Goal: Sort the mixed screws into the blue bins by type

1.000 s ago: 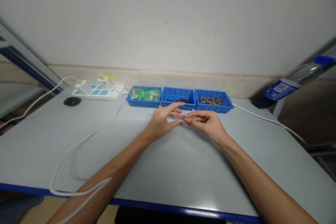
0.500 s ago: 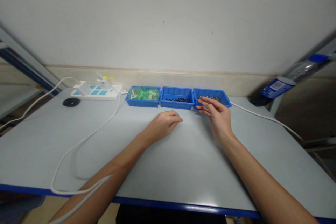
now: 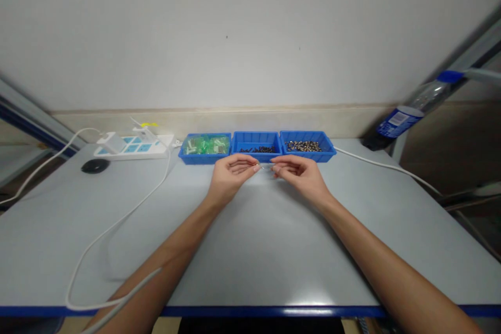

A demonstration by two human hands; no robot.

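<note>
My left hand (image 3: 229, 176) is closed in a pinch on one end of a small, thin, clear shiny piece (image 3: 266, 166). Facing it, my right hand (image 3: 300, 175) is also pinched, its fingertips at the other end of that piece; what lies between them is too small to make out. Both hands are just in front of the blue bins. The middle blue bin (image 3: 256, 136) holds small dark screw-like parts (image 3: 264, 150). In the right blue bin (image 3: 329, 152) lie many small metal parts (image 3: 304, 145). Clear and green pieces (image 3: 205, 144) fill the left blue bin (image 3: 187, 158).
A white power strip (image 3: 156, 151) with plugs stands at the back left, near a round black object (image 3: 95, 166). White cable (image 3: 117, 227) runs over the table and my left forearm. At the back right leans a cola bottle (image 3: 399, 121).
My right hand has left the right bin and moved left and toward me, meeting my left hand. The thin clear piece now shows between them. The view has shifted slightly.
</note>
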